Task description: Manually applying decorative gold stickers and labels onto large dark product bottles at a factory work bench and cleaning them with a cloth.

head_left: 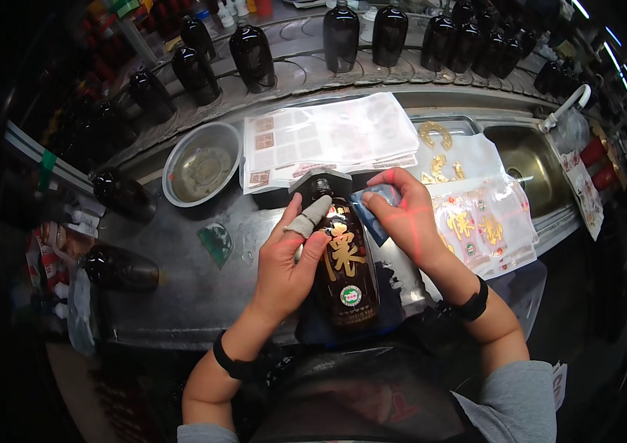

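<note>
Dark bottles (252, 60) line the curved conveyor (300, 72) at the back, and in front of it I see a steel table (162, 292). On the table are a bowl (225, 140), a stack of printed sheets (328, 133) and a green scrap (215, 244); to the right, gold decals (490, 227) lie near the sink (524, 162).

At the near edge, between the two hands, I have the brown bottle (346, 288), its neck pointing away from the wearer and gold lettering facing up. I see the left hand (284, 266) half open against its upper left side, a pale wrap (309, 218) around one finger; I can't tell how firmly it grips. The right hand (405, 214) is closed, pinching a blue pad (374, 225) beside the bottle's right shoulder. Whether pad and glass touch, I can't tell.
</note>
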Motion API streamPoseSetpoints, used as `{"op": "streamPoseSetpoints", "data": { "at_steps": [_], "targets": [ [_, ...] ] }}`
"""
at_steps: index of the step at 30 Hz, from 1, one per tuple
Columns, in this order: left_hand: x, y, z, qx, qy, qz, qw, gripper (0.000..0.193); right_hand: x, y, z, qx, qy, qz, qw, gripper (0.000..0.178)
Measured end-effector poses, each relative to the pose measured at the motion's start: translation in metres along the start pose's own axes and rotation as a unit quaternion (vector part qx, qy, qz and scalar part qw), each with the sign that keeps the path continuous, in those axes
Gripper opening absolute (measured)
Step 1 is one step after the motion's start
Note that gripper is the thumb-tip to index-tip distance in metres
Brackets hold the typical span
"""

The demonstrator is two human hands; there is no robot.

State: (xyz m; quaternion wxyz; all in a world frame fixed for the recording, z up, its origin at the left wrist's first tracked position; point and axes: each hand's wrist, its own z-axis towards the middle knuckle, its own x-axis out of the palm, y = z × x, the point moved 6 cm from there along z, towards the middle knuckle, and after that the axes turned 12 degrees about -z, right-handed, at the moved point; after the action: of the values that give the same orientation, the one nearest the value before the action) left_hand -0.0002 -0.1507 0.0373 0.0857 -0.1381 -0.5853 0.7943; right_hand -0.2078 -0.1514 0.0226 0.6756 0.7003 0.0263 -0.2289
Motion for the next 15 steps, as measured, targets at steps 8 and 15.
{"op": "streamPoseSetpoints", "data": {
  "at_steps": [8,15],
  "targets": [
    [0.006,-0.009,0.011,0.076,0.062,0.141,0.985,0.035,-0.006,0.002,-0.011,-0.004,-0.034,0.018,0.999,0.020],
    [0.012,-0.012,-0.002,0.107,0.061,0.203,0.971,0.036,-0.007,0.008,-0.011,0.028,-0.010,0.096,0.995,0.025]
  ]
}}
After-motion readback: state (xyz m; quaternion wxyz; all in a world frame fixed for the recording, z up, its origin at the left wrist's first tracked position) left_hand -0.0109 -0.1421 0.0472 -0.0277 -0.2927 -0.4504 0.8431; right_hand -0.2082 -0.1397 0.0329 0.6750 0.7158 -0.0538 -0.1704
